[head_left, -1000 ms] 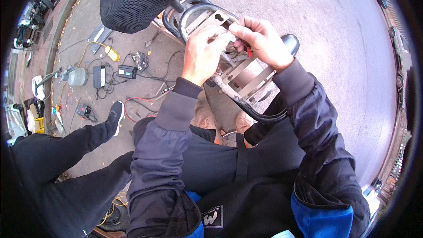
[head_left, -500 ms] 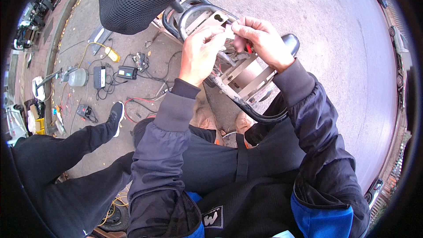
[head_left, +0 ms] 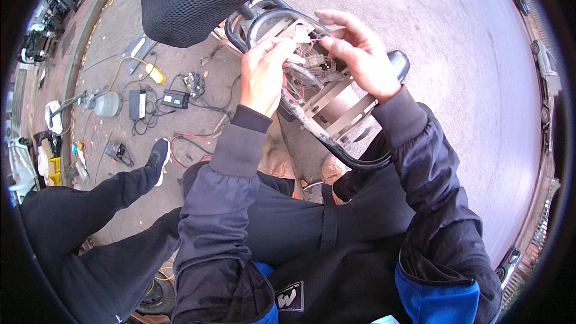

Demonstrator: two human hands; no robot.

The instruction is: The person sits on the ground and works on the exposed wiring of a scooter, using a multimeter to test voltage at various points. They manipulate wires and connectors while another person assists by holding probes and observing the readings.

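Observation:
Over the bared frame (head_left: pixel 336 96) of a small scooter or bike, my left hand (head_left: pixel 261 78) grips a white plastic wire connector (head_left: pixel 301 35) between thumb and fingers. A thin pink wire (head_left: pixel 316 39) runs from this connector to my right hand (head_left: pixel 360 54), whose thumb and forefinger pinch it while the other fingers stretch out. Beneath both hands lies a tangle of wires (head_left: pixel 324 72) with pale connectors inside the frame. The black mesh-covered seat (head_left: pixel 204 3) is tipped up at the front left.
On the pavement at left lie black chargers (head_left: pixel 175 99) with cables, a yellow tool or plug (head_left: pixel 155 74) and a clear round container (head_left: pixel 107 104). Another person's black-trousered leg (head_left: pixel 120 186) reaches in from the left. Cars (head_left: pixel 543 78) line the far right.
My right hand has drawn slightly right and its outer fingers have spread, with the pink wire now showing between the hands. The connector in my left hand is more visible.

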